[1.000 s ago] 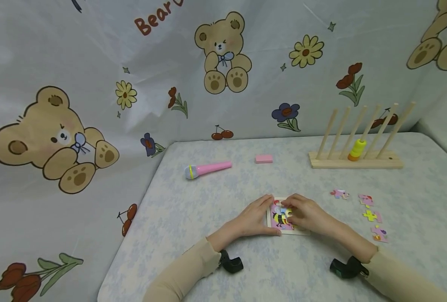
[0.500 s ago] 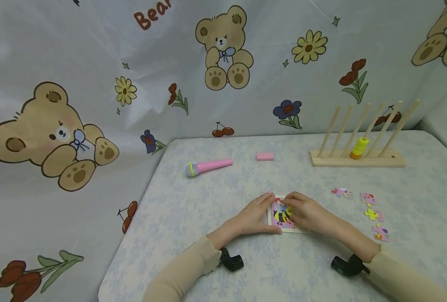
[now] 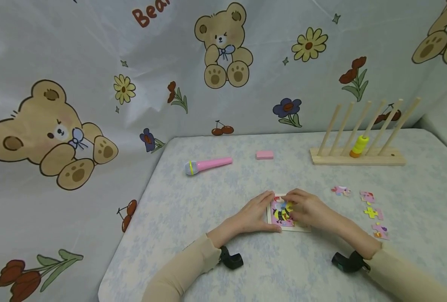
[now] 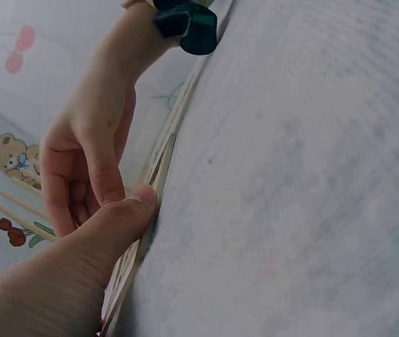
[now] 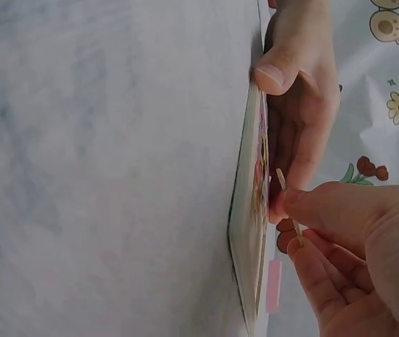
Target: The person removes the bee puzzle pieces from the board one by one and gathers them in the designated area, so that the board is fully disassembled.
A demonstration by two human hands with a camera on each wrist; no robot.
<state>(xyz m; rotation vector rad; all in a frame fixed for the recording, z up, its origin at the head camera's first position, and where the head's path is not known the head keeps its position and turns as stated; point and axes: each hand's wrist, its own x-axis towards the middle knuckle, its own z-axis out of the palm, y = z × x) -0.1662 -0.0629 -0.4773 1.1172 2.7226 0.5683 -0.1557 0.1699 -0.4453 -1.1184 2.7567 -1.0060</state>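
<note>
Near the table's front edge, the left hand (image 3: 254, 216) steadies the square wooden bee puzzle board (image 3: 283, 214) with thumb and fingers against its edge. The right hand (image 3: 309, 209) pinches a thin puzzle piece (image 5: 289, 207) above it. Misaligned, the piece could jam or shift the board.

I see a table (image 3: 215, 197) w/ a pale blue-white mottled cloth; its left edge drops off near the frame's left-centre. Behind and to the left hangs a light grey printed sheet (image 3: 95, 50) as backdrop: cartoon bears, yellow and purple flowers, red tulips, cherries, partial brown lettering at top. Sheet is creased, hangs right down to the table's far edge. Light is even and soft, no hard shadows. No window or floor in view.
</note>
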